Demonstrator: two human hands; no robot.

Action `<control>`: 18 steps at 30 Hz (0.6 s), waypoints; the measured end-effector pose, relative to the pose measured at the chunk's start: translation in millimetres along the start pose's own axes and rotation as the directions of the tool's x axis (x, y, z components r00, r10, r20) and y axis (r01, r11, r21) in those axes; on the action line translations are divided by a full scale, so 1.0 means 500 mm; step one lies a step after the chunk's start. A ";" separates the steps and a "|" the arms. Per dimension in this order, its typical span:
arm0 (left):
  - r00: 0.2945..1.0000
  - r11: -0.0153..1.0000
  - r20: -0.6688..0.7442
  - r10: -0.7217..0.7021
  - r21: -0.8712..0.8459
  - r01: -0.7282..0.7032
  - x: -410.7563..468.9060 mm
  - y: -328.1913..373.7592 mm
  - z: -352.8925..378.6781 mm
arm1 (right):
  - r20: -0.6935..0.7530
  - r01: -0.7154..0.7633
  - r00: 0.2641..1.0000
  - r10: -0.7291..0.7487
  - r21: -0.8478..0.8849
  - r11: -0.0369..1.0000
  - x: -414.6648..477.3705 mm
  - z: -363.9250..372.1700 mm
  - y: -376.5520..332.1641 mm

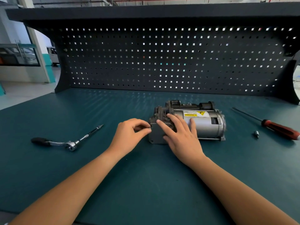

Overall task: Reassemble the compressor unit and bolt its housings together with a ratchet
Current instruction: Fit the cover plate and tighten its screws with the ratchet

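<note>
Compressor unit (206, 125) lies on the desk (146, 176) under the flat, straight-fingered right hand (180, 135), the left hand (129, 133) pinching what looks like a bolt (150, 127) at its housing (155, 134) corner: thread it squarely by finger before the ratchet (65, 142).

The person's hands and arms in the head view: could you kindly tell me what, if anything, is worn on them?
Nothing worn shows. The left hand and the right hand are bare: no gloves, rings or watch. The left forearm and the right forearm are bare too, with no sleeves as far as the lower edge of the picture.
</note>
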State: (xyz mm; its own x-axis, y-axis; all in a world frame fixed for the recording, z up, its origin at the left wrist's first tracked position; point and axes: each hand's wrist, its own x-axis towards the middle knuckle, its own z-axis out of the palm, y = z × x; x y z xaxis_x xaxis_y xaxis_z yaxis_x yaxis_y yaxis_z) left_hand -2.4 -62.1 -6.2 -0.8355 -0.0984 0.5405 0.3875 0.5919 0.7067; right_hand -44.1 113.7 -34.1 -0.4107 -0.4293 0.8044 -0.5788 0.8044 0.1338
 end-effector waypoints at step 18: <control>0.998 0.999 -0.062 0.010 0.034 -0.008 -0.013 -0.005 0.019 | -0.082 0.170 0.982 -0.172 -0.027 0.985 -0.001 -0.008 -0.003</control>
State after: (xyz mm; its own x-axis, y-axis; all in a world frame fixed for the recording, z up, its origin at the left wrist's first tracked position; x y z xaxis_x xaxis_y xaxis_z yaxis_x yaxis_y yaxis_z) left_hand -1.7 -55.3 -16.1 -0.8060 -0.1417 0.5747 0.3808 0.6192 0.6867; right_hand -40.1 114.3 -32.4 -0.2459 -0.5256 0.8144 -0.6207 0.7307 0.2842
